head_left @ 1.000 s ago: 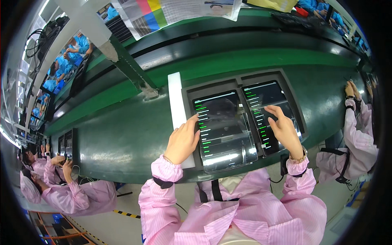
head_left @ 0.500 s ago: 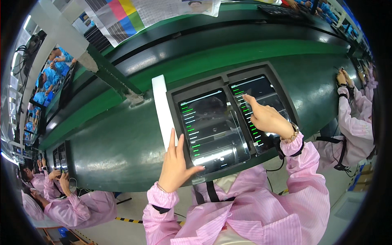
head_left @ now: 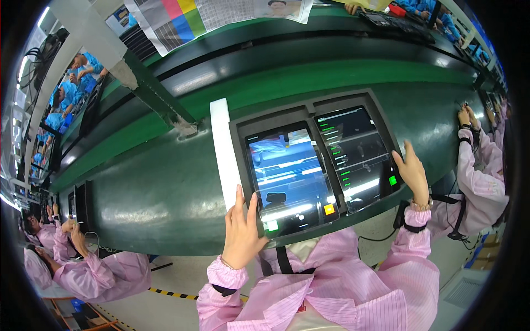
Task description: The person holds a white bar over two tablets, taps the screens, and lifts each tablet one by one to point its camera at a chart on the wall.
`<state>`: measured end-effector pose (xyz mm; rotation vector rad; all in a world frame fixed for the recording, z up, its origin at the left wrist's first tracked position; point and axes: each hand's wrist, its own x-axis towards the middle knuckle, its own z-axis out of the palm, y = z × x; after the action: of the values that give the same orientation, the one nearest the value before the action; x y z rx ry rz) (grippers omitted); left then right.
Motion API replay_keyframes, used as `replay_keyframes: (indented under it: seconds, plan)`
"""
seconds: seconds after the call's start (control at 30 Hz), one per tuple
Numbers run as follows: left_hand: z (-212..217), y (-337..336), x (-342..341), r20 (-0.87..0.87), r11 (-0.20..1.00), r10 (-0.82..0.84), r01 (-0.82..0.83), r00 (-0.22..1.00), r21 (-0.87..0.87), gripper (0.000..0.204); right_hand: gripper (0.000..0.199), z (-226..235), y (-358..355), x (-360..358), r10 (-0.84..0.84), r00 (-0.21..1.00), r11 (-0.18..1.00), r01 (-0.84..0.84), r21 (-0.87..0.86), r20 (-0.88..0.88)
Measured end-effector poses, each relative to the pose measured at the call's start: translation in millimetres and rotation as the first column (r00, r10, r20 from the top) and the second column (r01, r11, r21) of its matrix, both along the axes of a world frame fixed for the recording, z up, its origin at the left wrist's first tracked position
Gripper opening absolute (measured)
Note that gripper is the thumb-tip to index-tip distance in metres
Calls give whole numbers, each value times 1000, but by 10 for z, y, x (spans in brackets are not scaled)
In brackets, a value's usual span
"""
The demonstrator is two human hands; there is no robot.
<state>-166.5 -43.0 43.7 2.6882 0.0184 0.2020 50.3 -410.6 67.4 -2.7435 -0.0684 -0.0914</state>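
Observation:
Two tablets lie side by side, screens up, in a dark foam tray (head_left: pixel 310 106). The left tablet (head_left: pixel 290 176) glows with a bluish camera-like picture and has a green and an orange square near its lower edge. On the right tablet (head_left: pixel 359 157) a dark list with green and white lines shows, plus a green square at the lower right. My left hand (head_left: pixel 241 234) rests at the left tablet's lower left corner, fingers stretched. Beside the right tablet's right edge is my right hand (head_left: pixel 413 172), fingers apart and holding nothing.
A white strip (head_left: pixel 223 149) lies along the tray's left side on the green bench (head_left: pixel 160 193). A green post (head_left: pixel 154 96) stands at the far left. Printed sheets (head_left: pixel 221 16) hang at the back. Co-workers in pink (head_left: pixel 105 276) sit left and right; others in blue (head_left: pixel 83 71) work beyond.
My right hand has moved off the right tablet's screen to its right side. The left tablet's list has given way to a bluish picture. A green square now shows on the right tablet.

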Motion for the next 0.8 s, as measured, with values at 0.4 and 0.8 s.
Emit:
replay_keyframes:
  seconds: [0.4, 0.8]
  plan:
    - [36, 11, 187, 66, 999, 41, -42, 997, 21, 98, 55, -451, -408, 41, -24, 986, 903, 93, 420, -167]
    - [-116, 183, 141, 0, 953, 249, -245, 969, 178, 93, 49, -399, -178, 302, 24, 987, 889, 51, 455, -158]
